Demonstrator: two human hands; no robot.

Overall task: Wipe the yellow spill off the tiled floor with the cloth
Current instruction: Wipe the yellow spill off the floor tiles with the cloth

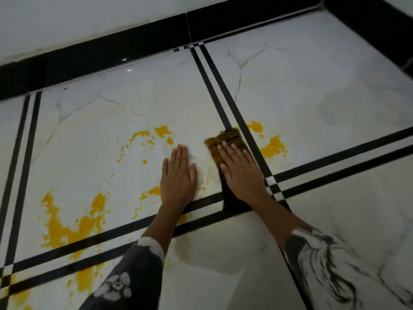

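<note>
We press our right hand (241,173), fingers flat and extended, on the cloth (225,144) beside the yellow spill (273,147), while our left hand (178,177) lies open-palmed on the tiled floor (111,113), gripping nothing.

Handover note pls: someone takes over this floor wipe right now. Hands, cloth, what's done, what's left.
Left hand: flat on the floor, holding nothing.
Right hand: pressed flat on the cloth, which lies by the black stripes.
Done: area between the hands looks mostly wiped, faint smears only.
Left: yellow patches just right of the cloth, big spill at lower left, drops above the left hand, more at the bottom-left corner.
</note>
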